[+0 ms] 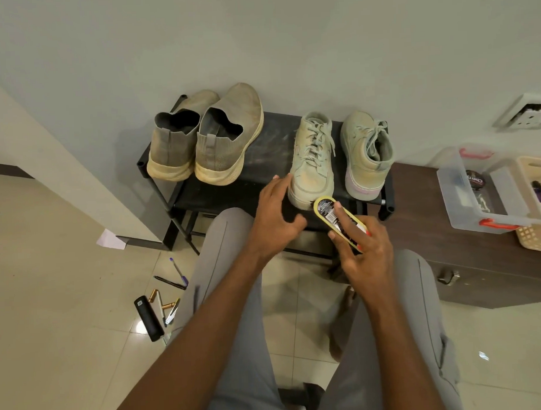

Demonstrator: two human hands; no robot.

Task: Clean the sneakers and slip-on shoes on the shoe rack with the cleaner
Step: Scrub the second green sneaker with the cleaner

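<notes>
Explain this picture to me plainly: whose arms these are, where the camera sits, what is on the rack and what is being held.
There is no machine here. A person wears a camera on the head, looking down at their own arms and knees. On the black shoe rack stand two slip-on shoes on the left and two laced sneakers on the right. The right hand grips the yellow-rimmed cleaner against the toe of the nearer sneaker. The left hand rests beside that toe, fingers relaxed.

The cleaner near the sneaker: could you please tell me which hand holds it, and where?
The right hand grips the cleaner round its near end; the left hand holds nothing.
</notes>
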